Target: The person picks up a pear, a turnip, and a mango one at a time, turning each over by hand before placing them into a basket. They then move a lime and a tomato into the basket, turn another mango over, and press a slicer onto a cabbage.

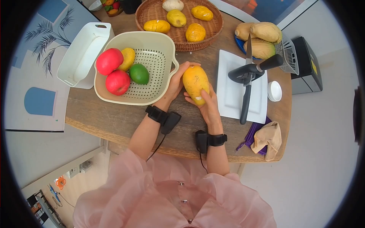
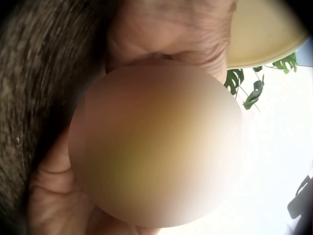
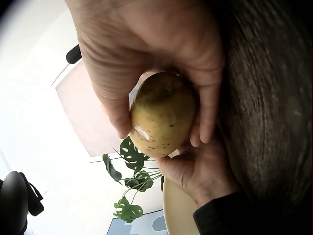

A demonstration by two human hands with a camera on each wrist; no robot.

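A yellow mango (image 1: 196,84) with dark specks and a small pale patch is held between both hands above the table. My left hand (image 1: 175,84) holds its upper left side, fingers reaching around the far end. At the lower right, my right hand (image 1: 210,108) grips it, thumb lying across the front. In the right wrist view, the right hand's fingers (image 3: 208,112) curve around the speckled mango (image 3: 164,117), and the left hand (image 3: 198,169) supports it from the other side. A blurred disc covers most of the left wrist view, below the left hand (image 2: 171,29).
Left stands a colander (image 1: 154,95) with red, yellow and green fruit, beside a white bin (image 1: 85,53). Behind is a wicker basket (image 1: 178,46) of yellow fruit. A white tray (image 1: 228,102) with black-handled knives (image 1: 246,104) lies right, near small white bowls (image 1: 274,91) and cloths (image 1: 268,138).
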